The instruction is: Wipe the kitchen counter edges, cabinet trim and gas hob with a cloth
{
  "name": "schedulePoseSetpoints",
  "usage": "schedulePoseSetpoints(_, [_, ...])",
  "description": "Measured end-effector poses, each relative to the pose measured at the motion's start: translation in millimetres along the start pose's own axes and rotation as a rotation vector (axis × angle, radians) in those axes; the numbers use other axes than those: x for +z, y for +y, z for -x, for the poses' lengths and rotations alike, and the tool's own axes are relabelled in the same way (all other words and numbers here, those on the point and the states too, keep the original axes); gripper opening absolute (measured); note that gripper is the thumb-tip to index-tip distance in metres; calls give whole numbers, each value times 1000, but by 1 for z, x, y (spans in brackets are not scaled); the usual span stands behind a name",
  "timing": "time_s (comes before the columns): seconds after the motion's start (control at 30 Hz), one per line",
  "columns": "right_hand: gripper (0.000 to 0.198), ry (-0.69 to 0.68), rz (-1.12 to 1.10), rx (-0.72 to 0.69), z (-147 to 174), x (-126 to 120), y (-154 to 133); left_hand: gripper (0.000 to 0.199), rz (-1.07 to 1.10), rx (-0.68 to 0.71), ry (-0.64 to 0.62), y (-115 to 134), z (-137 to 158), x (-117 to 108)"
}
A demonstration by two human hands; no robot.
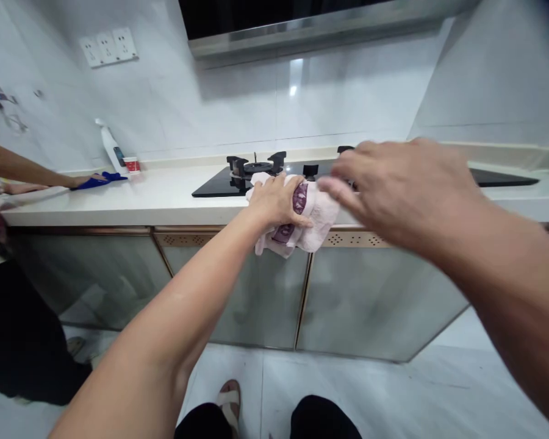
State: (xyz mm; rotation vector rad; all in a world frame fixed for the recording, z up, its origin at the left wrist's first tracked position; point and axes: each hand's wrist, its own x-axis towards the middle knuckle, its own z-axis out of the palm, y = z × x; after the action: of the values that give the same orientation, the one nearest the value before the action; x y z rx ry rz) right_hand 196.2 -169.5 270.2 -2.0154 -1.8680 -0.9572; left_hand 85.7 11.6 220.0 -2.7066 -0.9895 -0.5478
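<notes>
A pale pink towel [322,213] with a purple patterned band is bunched at the front edge of the gas hob and droops over the counter edge. My left hand [277,201] grips it from above, thumb stretched across the band. Nearer the camera, my right hand [407,183] is raised in the air, slightly blurred. Its thumb stands apart from the loosely bent fingers, and nothing shows in it. Behind both hands lies the black glass hob [215,183] with a burner [256,169], partly hidden by my right hand.
At the left, another person's hand [80,181] presses a blue cloth [103,179] on the white counter [165,189]. A white spray bottle [111,146] and a red cup [131,164] stand by the wall. A range hood [302,36] hangs above; cabinet doors [251,299] are below.
</notes>
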Motion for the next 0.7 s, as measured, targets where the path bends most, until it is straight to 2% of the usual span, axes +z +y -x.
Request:
schedulePoseSetpoints(0.03, [50, 1, -24, 74, -11, 21, 23, 107, -9, 6, 2, 0, 0, -1])
schedulePoseSetpoints(0.13, [52, -40, -157, 146, -33, 83, 72, 102, -48, 2, 25, 1, 0, -1])
schedulePoseSetpoints(0.2, [53, -96, -235, 165, -38, 115, 87, 97, -74, 8, 66, 2, 2, 0])
schedulePoseSetpoints(0.27, [54, -122, -293, 173, -40, 135, 92, 93, -108, 22, 128, 3, 6, 3])
schedulePoseSetpoints(0.37, [61, -166, -361, 173, -41, 147, 95, 84, -177, 49, 215, 4, 13, 7])
schedulePoseSetpoints(0.53, [79, -377, -348, 187, -46, 148, 101, 74, -276, 136, 284, -7, 24, 9])
schedulePoseSetpoints(0.6, [82, -401, -332, 163, -45, 146, 102, 72, -299, 150, 308, -26, 32, 7])
schedulePoseSetpoints(0.7, [82, -388, -311, 111, -43, 143, 101, 71, -308, 73, 331, -75, 56, 0])
